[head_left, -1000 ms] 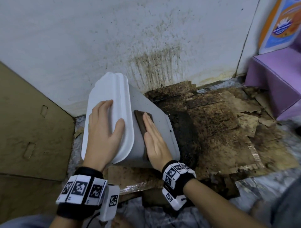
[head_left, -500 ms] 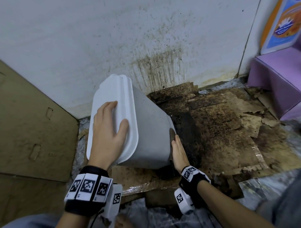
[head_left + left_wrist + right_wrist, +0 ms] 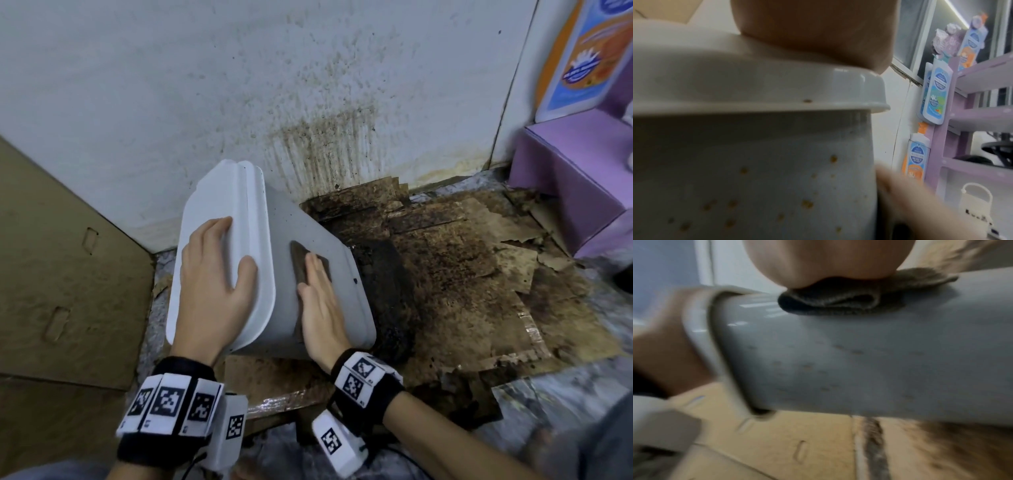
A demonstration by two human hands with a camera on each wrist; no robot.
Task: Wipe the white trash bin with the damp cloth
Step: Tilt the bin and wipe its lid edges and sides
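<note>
The white trash bin (image 3: 329,267) is tipped over toward me and to the left, its lid (image 3: 219,205) facing me. My left hand (image 3: 212,284) lies flat on the lid with the thumb at the lid's right edge. A dark brown damp cloth (image 3: 301,263) sits on the bin's upper side wall, and my right hand (image 3: 320,308) presses it down with straight fingers. In the right wrist view the folded cloth (image 3: 849,298) is squeezed under my palm against the wall of the bin (image 3: 859,361), which carries small brown specks. The left wrist view shows the speckled bin wall (image 3: 756,178) under the lid rim.
A stained white wall (image 3: 274,102) stands right behind the bin. Dirty, torn cardboard (image 3: 462,274) covers the floor to the right. A brown cardboard sheet (image 3: 61,274) leans at the left. A purple shelf unit (image 3: 575,164) holds packaged goods at the far right.
My right hand with the cloth has moved from the bin's lower right edge back up onto the side wall near the lid. The left hand stays on the lid.
</note>
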